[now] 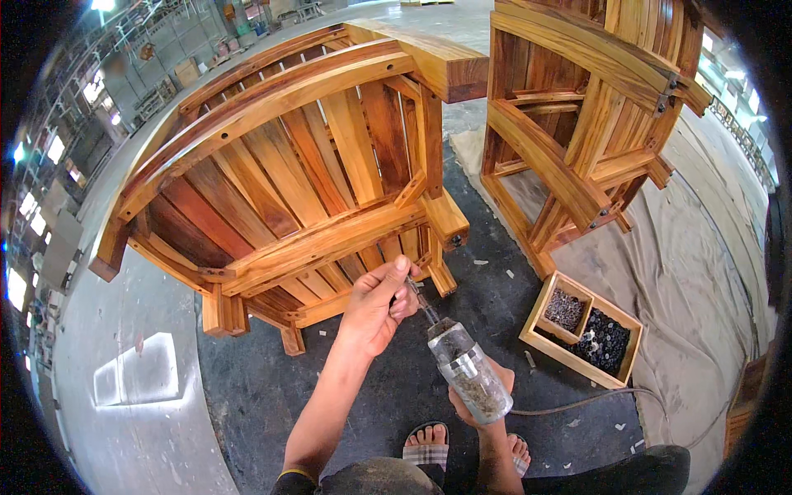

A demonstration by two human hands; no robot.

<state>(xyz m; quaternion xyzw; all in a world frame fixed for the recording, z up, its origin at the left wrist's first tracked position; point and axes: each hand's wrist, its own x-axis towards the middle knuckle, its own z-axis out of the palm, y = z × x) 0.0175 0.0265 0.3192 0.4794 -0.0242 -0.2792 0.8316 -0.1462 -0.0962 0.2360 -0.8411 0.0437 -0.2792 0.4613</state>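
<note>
My right hand [484,394] is wrapped round the body of a worn silver power screwdriver [464,363], its bit pointing up and away to the left. At the tip of the bit, the thumb and fingers of my left hand [379,308] are pinched together; whatever lies between them is too small to make out. Just beyond my hands stands a slatted wooden piece of furniture [330,231], tipped so that its underside, cross rail and short legs face me. The nearest part to my left hand is a leg [446,221] with a dark fitting at its end.
A wooden box [582,330] to the right holds small screws in one compartment and black washer-like parts in the other. Behind it, another wooden piece [577,140] stands on a beige cloth [697,239]. A cable [577,403] trails right across the black mat [272,396].
</note>
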